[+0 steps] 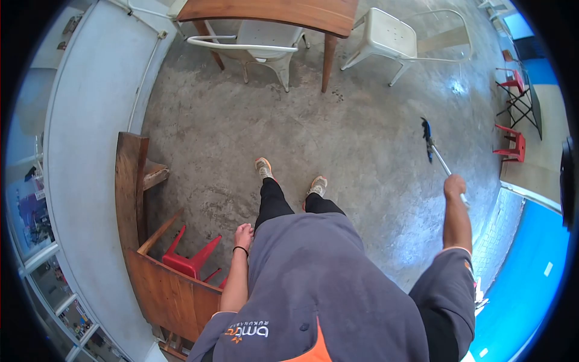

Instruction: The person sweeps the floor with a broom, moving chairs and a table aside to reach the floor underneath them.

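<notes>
My right hand (455, 185) is closed around the pale handle of a broom (441, 158), out to my right side. The broom's narrow dark blue and black head (427, 140) is at the far end of the handle, over the grey concrete floor. At my left hip hangs my left hand (243, 235), its fingers curled in and nothing showing in them. A dark band circles that wrist. Nearest to this hand are a red stool (192, 256) and a wooden table (172, 289).
Ahead stand a wooden table (271, 13), a white metal chair (265, 54) and another white chair (392, 41). A wooden bench-like piece (128, 187) lines the white wall (90, 157) on the left. Red chairs (514, 145) and a black folding table (533, 111) are far right.
</notes>
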### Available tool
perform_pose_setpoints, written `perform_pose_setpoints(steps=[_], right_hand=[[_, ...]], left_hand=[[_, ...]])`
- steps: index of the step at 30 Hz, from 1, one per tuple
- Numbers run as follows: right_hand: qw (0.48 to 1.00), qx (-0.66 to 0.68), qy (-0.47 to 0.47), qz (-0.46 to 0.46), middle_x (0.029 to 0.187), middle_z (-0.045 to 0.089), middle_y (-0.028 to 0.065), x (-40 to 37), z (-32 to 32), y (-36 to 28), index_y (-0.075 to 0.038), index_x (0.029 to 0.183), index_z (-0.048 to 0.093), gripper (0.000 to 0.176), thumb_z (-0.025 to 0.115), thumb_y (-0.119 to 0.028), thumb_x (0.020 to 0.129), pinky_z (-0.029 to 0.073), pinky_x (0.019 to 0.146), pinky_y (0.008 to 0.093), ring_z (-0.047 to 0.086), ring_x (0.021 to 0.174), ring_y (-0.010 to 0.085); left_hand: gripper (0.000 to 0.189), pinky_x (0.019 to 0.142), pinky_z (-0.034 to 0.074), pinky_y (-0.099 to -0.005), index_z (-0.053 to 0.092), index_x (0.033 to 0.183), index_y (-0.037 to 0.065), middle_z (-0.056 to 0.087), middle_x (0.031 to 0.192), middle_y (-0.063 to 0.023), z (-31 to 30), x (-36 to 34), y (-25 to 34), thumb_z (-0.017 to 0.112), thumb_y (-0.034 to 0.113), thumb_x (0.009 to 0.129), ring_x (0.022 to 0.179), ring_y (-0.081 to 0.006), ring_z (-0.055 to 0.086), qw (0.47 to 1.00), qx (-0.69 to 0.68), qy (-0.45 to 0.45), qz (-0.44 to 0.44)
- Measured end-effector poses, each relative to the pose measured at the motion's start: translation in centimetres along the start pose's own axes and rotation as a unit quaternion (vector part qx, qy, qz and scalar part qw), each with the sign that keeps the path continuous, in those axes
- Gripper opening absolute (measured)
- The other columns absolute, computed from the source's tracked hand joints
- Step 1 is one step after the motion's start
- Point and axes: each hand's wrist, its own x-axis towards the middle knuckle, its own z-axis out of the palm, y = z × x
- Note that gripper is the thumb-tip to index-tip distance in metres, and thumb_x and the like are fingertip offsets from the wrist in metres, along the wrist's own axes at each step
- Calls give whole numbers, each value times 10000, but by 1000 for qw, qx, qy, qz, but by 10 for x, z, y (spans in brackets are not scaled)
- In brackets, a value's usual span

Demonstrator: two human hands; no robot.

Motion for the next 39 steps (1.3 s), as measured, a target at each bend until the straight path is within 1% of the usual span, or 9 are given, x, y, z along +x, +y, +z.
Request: perform_pose_setpoints(steps=[4, 6, 7, 11, 18, 23, 27, 33, 39], right_hand=[[991, 58, -71, -96, 911, 678, 148, -18, -54, 59, -75, 907, 699, 309, 516, -322, 875, 529, 706, 433, 655, 853, 335], [982, 98, -124, -104, 970, 665, 161, -34, -75, 47, -75, 938, 694, 330, 530, -346, 846, 508, 781, 428, 634, 926, 343], [977, 121, -143, -101, 1026, 653, 158, -44, -84, 36, -75, 977, 685, 379, 525, -397, 856, 493, 815, 438, 619, 970, 339], [944, 193, -201, -174, 1019, 650, 173, -66, -97, -40, -47, 976, 677, 517, 513, -521, 852, 492, 791, 445, 617, 952, 354], [923, 219, -179, -261, 1002, 663, 148, -70, -96, -179, -102, 994, 688, 396, 513, -430, 859, 502, 800, 425, 627, 963, 329], [935, 199, -262, -130, 1042, 646, 175, 14, -95, -137, -80, 978, 690, 402, 518, -418, 847, 493, 823, 417, 609, 1002, 335], [969, 130, -195, -74, 992, 667, 157, 64, -94, -88, -85, 938, 702, 313, 522, -322, 841, 524, 748, 421, 647, 919, 327], [991, 111, -64, 32, 877, 689, 128, 120, -73, -83, -100, 864, 712, 254, 504, -242, 836, 547, 630, 419, 674, 829, 302], [986, 127, -101, -32, 893, 676, 163, 138, -142, -22, -74, 854, 704, 283, 499, -267, 832, 537, 681, 434, 662, 833, 337]], left_hand=[[471, 637, 468, -327, 507, 1160, 46, 628, 953, -102, 23, 51, -15, 451, 442, 911, 808, -197, 602, 972, 220, 8, 84], [504, 653, 466, -335, 487, 1177, 54, 627, 965, -110, 45, 44, 16, 398, 478, 921, 804, -204, 601, 996, 59, 35, 63], [521, 661, 464, -339, 477, 1185, 57, 626, 971, -114, 55, 37, 37, 371, 496, 926, 802, -208, 601, 997, -22, 46, 52], [540, 681, 454, -339, 440, 1223, 78, 619, 999, -111, 76, 0, 120, 353, 523, 928, 800, -192, 597, 999, 25, 3, 46], [557, 646, 427, -316, 414, 1271, 104, 605, 1009, -84, 63, 32, 189, 347, 536, 927, 787, -166, 578, 999, 38, -28, 26], [532, 612, 419, -306, 436, 1236, 102, 603, 990, -75, 48, 68, 234, 395, 526, 917, 770, -162, 568, 999, 44, 8, -12], [468, 593, 416, -286, 453, 1207, 102, 602, 988, -57, 60, 84, 277, 443, 469, 917, 767, -144, 565, 996, 87, -8, -6], [390, 591, 419, -271, 460, 1218, 105, 600, 996, -45, 103, 92, 340, 499, 330, 902, 770, -132, 569, 992, 112, -46, 38], [430, 540, 420, -247, 427, 1267, 69, 606, 1013, -79, 140, 102, 364, 472, 147, 847, 772, -143, 591, 986, 140, -70, 64]])
